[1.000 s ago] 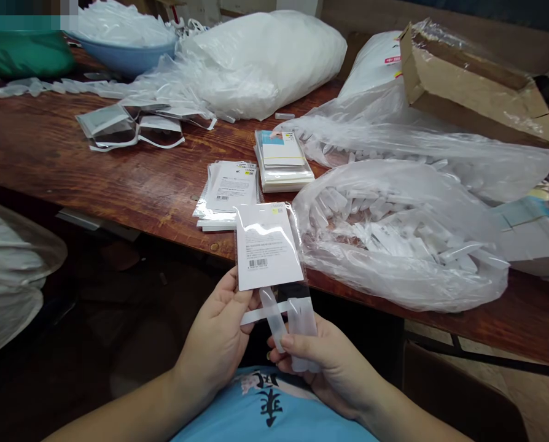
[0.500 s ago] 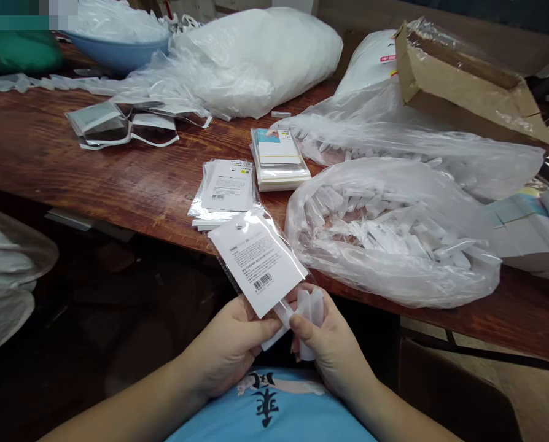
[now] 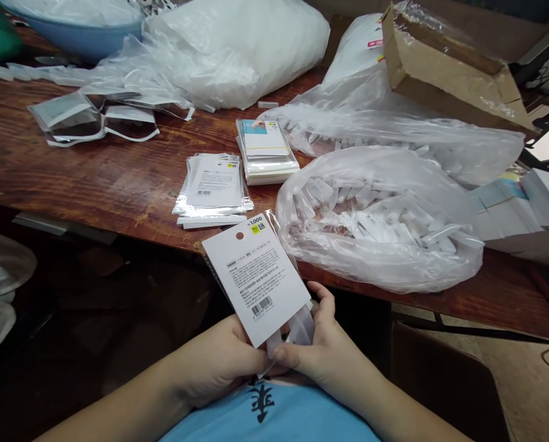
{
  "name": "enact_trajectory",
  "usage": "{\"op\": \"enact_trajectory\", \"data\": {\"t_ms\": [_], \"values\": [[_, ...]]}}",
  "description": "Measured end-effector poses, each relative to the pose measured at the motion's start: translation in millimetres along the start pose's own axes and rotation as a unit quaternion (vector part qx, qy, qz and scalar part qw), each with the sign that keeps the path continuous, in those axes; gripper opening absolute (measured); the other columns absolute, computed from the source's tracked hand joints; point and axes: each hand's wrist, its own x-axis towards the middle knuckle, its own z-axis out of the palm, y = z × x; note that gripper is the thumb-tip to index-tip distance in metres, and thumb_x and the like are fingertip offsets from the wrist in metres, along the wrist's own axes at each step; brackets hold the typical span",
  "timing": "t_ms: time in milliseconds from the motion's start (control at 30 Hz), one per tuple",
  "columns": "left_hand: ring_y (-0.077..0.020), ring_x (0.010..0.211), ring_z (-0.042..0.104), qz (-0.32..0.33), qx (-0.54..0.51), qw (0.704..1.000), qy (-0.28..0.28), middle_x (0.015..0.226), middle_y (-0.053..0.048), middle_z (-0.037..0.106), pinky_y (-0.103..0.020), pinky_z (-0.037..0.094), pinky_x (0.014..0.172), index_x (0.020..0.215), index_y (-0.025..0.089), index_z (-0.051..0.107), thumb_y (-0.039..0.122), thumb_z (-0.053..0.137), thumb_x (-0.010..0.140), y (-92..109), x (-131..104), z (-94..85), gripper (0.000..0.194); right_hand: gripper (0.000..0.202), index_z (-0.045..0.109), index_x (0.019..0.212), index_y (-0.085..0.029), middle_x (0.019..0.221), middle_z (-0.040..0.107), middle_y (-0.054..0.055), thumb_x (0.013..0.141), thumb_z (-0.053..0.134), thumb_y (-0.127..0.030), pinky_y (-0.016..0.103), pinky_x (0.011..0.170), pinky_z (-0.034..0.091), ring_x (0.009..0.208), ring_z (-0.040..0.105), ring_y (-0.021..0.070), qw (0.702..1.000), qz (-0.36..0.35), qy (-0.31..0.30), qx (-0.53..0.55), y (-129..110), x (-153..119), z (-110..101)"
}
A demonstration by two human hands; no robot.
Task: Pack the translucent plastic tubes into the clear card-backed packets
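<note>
A white printed card [image 3: 256,276] with a barcode and a yellow mark is held tilted above my lap, a clear plastic sleeve around or behind it; I cannot tell which. My left hand [image 3: 219,359] is closed on the lower left of the card and sleeve. My right hand [image 3: 325,350] grips frosted plastic pieces [image 3: 301,328] at the card's lower right corner, its thumb across them and its forefinger raised. The card hides part of these pieces and several fingers. Just beyond lies a stack of sleeved cards [image 3: 214,187].
A banded pile of cards [image 3: 268,153] stands behind the stack. An open clear bag [image 3: 380,276] of plastic pieces lies at right. Farther back are a large white bag [image 3: 247,49], a cardboard box [image 3: 449,67] and a blue basin [image 3: 81,34]. Loose sleeves [image 3: 67,113] lie left.
The card's top, with its price and hole, now shows plainly. Both hands have come lower and the card covers more of the plastic pieces. The view has shifted slightly, moving the table things leftward.
</note>
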Motion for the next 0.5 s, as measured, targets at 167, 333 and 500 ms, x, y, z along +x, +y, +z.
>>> {"op": "enact_trajectory", "data": {"t_ms": [167,333,500], "values": [[-0.0263,0.102,0.056,0.015,-0.011,1.000,0.014,0.107,-0.011,0.064,-0.043,0.035,0.095,0.110,0.018,0.061,0.003,0.062,0.067,-3.2,5.1,2.6,0.045,0.110,-0.012,0.131,-0.019,0.124,0.038,0.020,0.062,0.067,-0.051,0.045,0.084,0.041,0.102,0.053,0.0299,0.953,-0.118,0.139,-0.243,3.6,-5.8,4.0],[-0.0243,0.092,0.060,0.009,-0.018,0.998,0.052,0.096,-0.009,0.067,-0.036,0.043,0.085,0.104,0.017,0.064,-0.004,0.058,0.061,-0.6,7.5,7.4,0.048,0.103,-0.006,0.134,-0.020,0.118,0.045,0.021,0.065,0.061,-0.057,0.045,0.072,0.046,0.093,0.058,0.0337,0.890,-0.205,0.179,-0.366,6.1,-7.1,8.6],[-0.0211,0.083,0.061,0.007,0.000,0.998,0.058,0.088,-0.008,0.068,-0.029,0.046,0.075,0.094,0.015,0.067,-0.003,0.057,0.060,1.2,5.3,7.1,0.040,0.113,-0.020,0.134,-0.022,0.129,0.037,0.023,0.064,0.063,-0.057,0.047,0.074,0.047,0.101,0.054,0.0362,0.881,-0.226,0.188,-0.369,4.6,-6.5,8.9]]}}
